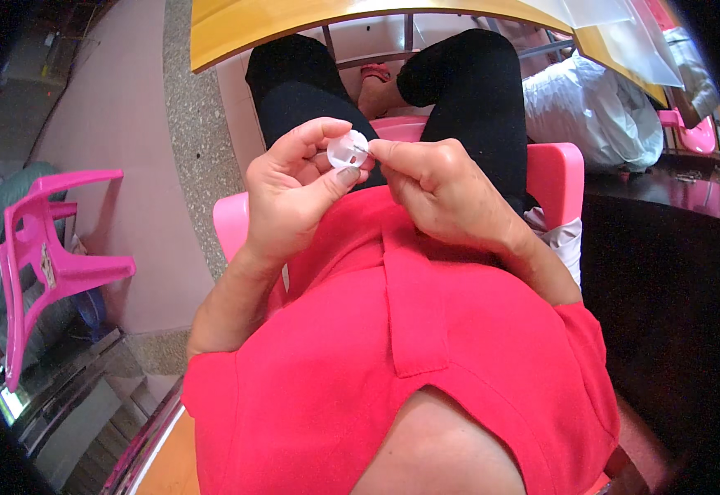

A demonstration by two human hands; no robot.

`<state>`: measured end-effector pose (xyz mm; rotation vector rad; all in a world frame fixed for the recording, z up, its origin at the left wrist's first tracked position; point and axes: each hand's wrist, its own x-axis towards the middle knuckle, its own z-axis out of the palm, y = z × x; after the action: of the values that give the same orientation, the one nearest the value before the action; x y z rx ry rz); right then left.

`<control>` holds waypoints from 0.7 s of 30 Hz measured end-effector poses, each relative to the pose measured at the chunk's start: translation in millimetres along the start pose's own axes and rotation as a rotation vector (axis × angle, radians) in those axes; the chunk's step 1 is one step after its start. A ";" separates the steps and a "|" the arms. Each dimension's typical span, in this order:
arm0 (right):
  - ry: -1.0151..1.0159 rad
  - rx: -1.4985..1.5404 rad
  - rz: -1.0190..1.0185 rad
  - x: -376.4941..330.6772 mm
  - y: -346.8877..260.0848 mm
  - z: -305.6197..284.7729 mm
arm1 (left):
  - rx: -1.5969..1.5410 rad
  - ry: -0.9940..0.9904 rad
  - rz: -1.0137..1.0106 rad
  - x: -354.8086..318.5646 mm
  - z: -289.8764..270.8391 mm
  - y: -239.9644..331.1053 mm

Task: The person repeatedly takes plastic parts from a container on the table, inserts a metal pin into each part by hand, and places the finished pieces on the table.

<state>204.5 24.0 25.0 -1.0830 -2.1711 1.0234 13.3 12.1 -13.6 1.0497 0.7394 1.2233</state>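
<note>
Above my lap, my left hand (290, 186) holds a small round white plastic piece (343, 153) between thumb and fingertips. The piece has a small slot-like hole, and its flat face is turned up. At its right edge, my right hand (442, 186) pinches a thin, dark, pin-like thing (364, 150) between thumb and forefinger. The tip of this thin thing lies over the white piece; whether it goes into it is too small to tell. The other fingers of my right hand are curled in.
I sit in a pink plastic chair (560, 177). A yellow-edged table (294, 25) is ahead, with clear plastic sheeting (632, 37) at its right. Below stands a white sack (595, 115). Another pink chair (71, 264) is at the left, a dark surface (649, 272) at the right.
</note>
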 end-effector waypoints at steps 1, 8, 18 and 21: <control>0.001 -0.019 0.023 0.3 -0.6 -0.3 | -0.050 0.011 -0.049 0.8 0.0 0.4; 0.093 -0.326 -0.040 -7.4 -2.7 2.4 | -0.240 0.070 -0.125 3.5 -1.6 -0.3; 0.076 -0.412 -0.027 -5.9 -1.9 5.6 | -0.260 0.064 -0.134 3.9 -2.2 -1.3; 0.096 -0.425 -0.029 -6.5 -1.3 6.9 | -0.256 0.058 -0.144 3.7 -2.5 -2.2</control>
<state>202.7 15.4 21.3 -1.2489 -2.3753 0.4915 12.7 16.3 -16.2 0.7416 0.6708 1.1924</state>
